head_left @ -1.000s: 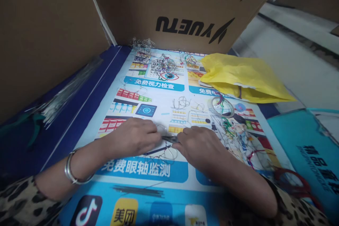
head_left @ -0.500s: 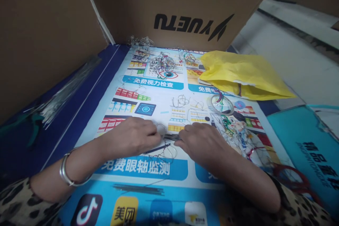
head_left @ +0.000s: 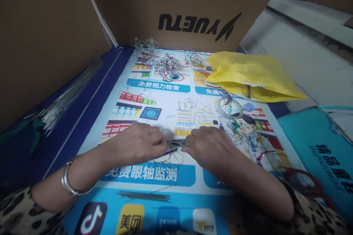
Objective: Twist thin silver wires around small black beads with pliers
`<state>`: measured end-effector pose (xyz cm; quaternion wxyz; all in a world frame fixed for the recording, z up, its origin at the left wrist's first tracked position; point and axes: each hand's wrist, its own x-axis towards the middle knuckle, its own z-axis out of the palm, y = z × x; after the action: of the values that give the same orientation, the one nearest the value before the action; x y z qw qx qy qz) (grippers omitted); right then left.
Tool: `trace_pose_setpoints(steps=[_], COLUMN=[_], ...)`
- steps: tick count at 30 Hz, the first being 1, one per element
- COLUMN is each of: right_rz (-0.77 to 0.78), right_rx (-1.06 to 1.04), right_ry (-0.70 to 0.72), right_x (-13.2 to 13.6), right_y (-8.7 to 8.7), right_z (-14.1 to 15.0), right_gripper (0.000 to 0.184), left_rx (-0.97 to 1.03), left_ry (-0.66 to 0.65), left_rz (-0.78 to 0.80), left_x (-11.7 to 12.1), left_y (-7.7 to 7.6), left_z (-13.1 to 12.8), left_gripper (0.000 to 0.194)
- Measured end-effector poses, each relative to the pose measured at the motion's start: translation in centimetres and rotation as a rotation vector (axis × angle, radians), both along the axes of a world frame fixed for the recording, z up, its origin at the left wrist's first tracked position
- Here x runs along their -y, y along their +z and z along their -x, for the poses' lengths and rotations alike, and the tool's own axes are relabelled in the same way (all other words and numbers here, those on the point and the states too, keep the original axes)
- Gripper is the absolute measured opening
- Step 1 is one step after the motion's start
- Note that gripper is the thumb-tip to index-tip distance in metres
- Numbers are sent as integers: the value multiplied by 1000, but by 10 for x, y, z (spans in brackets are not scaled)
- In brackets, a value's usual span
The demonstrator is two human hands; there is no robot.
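Note:
Both hands rest knuckles-up on a printed poster (head_left: 154, 176) in the middle of the table. My left hand (head_left: 138, 144) is closed, fingertips pinching a thin wire loop (head_left: 168, 134). My right hand (head_left: 211, 148) is closed on small pliers (head_left: 178, 142), whose jaws point left and meet the left fingertips at the wire. Loose bent wires (head_left: 171, 159) lie just below the hands. A silver bangle (head_left: 67, 178) circles my left wrist.
Cardboard walls (head_left: 193, 3) stand behind and to the left. A yellow plastic bag (head_left: 253, 75) lies at the back right, a tape roll (head_left: 230, 107) and coloured wire pieces (head_left: 248, 136) beside it. Wire bundles (head_left: 168, 66) sit at the back, straight wire rods (head_left: 63, 99) at left, a teal bag (head_left: 320, 154) at right.
The hands stay together at the same spot on the poster; only the camera has shifted slightly. Nothing taken up or let go.

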<state>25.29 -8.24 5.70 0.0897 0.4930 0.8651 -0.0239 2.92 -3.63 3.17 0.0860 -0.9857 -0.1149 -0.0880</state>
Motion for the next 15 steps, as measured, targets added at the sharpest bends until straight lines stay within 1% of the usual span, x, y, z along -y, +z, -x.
trace_pose_setpoints(steps=[4,8,11,15], right_rz=[-38,-59,-76,-79], right_rx=[-28,-44,-40,-40], right_ry=[27,70,90,92], right_x=[1,1,1,1], right_y=[-4,-6,-6,-7], right_z=[0,1,1,0], right_gripper=[24,21,19,19], left_rx=[-34,-40,-9,-25], left_ry=[-23,-45,-33,1], left_rz=[17,76,113,155], left_x=[1,2,1,-2], left_y=[7,11,13,17], left_z=[-1,-3,-2,-1], left_gripper=[13,14,15,18])
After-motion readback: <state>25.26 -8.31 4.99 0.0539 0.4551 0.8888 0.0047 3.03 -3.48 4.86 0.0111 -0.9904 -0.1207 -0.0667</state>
